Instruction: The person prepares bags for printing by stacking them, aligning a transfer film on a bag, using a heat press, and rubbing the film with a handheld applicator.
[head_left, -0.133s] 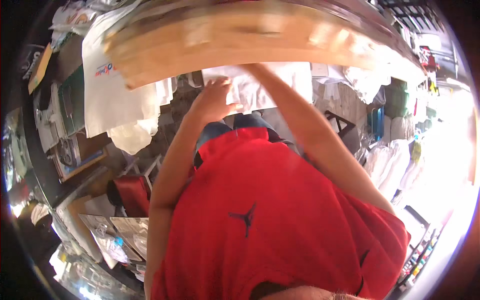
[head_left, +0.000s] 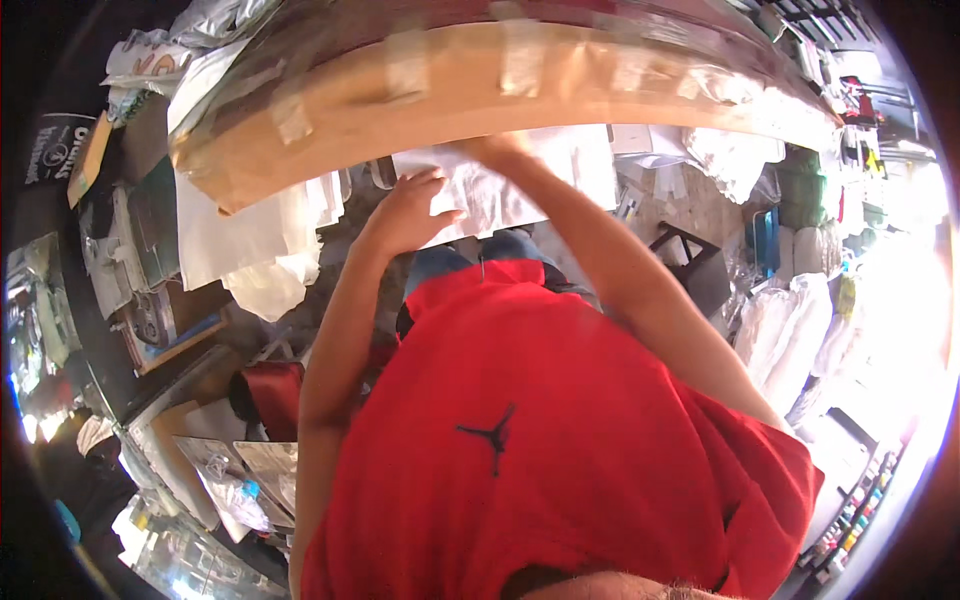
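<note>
Left hand (head_left: 405, 212) is showing spread fingers by the white cloth (head_left: 490, 195), which is peeking out below the taped panel (head_left: 460, 85); right hand (head_left: 500, 152) is looking blurred, grip unreadable; lower left, a plastic bag (head_left: 238, 503) is lying, contents unclear.

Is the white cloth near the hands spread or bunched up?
Spread where visible: the white cloth lies wide, only lightly creased.

White cloth (head_left: 580, 170); tan panel (head_left: 455, 85); red shirt (head_left: 580, 390), black emblem (head_left: 495, 434).

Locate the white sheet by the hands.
The white sheet is at the head view's upper centre, by the left hand and right hand, just below the taped brown edge in the picture.
</note>
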